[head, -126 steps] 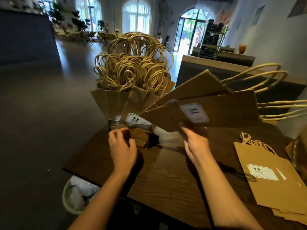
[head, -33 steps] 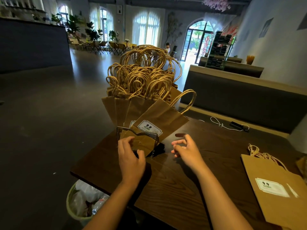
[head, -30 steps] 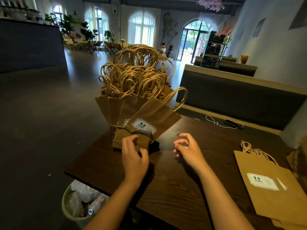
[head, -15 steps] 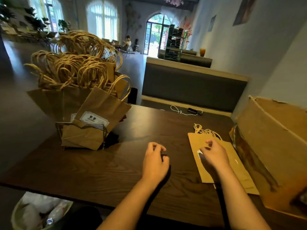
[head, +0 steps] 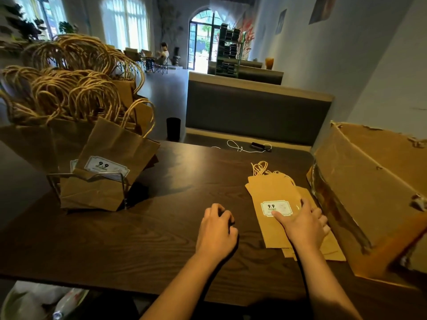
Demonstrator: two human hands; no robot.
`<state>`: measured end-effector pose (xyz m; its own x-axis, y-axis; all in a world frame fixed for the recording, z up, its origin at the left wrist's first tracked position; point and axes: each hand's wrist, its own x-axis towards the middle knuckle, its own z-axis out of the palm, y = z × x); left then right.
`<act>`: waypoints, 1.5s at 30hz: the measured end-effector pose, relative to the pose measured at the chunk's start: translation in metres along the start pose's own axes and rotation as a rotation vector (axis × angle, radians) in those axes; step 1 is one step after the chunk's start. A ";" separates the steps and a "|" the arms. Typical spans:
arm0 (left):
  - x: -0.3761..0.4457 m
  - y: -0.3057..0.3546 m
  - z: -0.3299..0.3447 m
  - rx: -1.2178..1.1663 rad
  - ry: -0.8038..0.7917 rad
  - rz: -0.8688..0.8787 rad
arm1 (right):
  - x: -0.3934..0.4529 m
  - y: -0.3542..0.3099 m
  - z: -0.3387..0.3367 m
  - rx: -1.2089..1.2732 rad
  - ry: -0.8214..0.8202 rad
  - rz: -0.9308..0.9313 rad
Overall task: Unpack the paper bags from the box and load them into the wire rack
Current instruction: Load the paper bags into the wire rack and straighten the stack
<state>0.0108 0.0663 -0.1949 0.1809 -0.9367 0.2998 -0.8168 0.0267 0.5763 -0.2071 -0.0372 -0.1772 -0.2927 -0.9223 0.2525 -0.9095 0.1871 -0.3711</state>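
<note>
Right now the person's right hand point(head: 302, 224) lies palm-down on the flat stack of paper bags point(head: 275, 192) at about four o'clock on the dark wooden table point(head: 143, 236). Its thumb rests on the white "9.9" label point(head: 276, 207) of the top bag, and the fingers spread toward the stack's right edge; whether they curl under that edge I cannot tell. The left hand point(head: 217, 232) sits at about six o'clock, just left of the stack and apart from it, fingers loosely curled with the tips down on the tabletop and nothing in it.

The cardboard box point(head: 369, 192) stands at three o'clock, tilted, its torn edge up, just beside the stack. Over at nine o'clock the wire rack point(head: 87, 179) holds many bags upright, twisted paper handles point(head: 69, 93) bunched above them; the front bag point(head: 115, 155) leans to the right, its label showing over the front wire.

A white cable point(head: 235, 146) and a small dark device point(head: 260, 146) lie at the far edge, around one o'clock. Below the near left corner sits a bin point(head: 34, 301) with white rubbish.
</note>
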 end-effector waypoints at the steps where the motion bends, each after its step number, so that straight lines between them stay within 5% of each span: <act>1: 0.000 -0.001 0.000 -0.001 -0.002 0.000 | 0.000 0.000 0.001 0.021 0.001 -0.009; 8: 0.000 -0.002 -0.002 -0.104 -0.020 -0.041 | -0.006 -0.010 0.000 0.195 0.070 -0.042; 15: 0.001 0.000 -0.013 -0.338 0.018 -0.101 | -0.028 -0.036 -0.007 0.636 0.037 0.030; 21: -0.002 -0.002 -0.032 -0.961 -0.034 -0.228 | -0.047 -0.071 -0.022 1.217 -0.135 0.082; 28: 0.004 -0.023 -0.098 -0.878 0.050 -0.027 | -0.072 -0.118 -0.038 1.586 -0.459 -0.029; 32: 0.001 -0.054 -0.112 -0.781 0.161 -0.078 | -0.085 -0.136 -0.005 1.407 -0.674 -0.023; 37: -0.012 -0.082 -0.106 -0.792 0.195 -0.231 | -0.095 -0.140 0.021 1.188 -0.622 -0.135; 45: -0.012 -0.087 -0.108 -0.724 0.243 -0.212 | -0.093 -0.141 0.015 1.142 -0.643 -0.124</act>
<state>0.1391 0.1133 -0.1666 0.4757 -0.8470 0.2375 -0.2070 0.1546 0.9661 -0.0476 0.0169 -0.1619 0.2540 -0.9672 -0.0103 -0.0677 -0.0072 -0.9977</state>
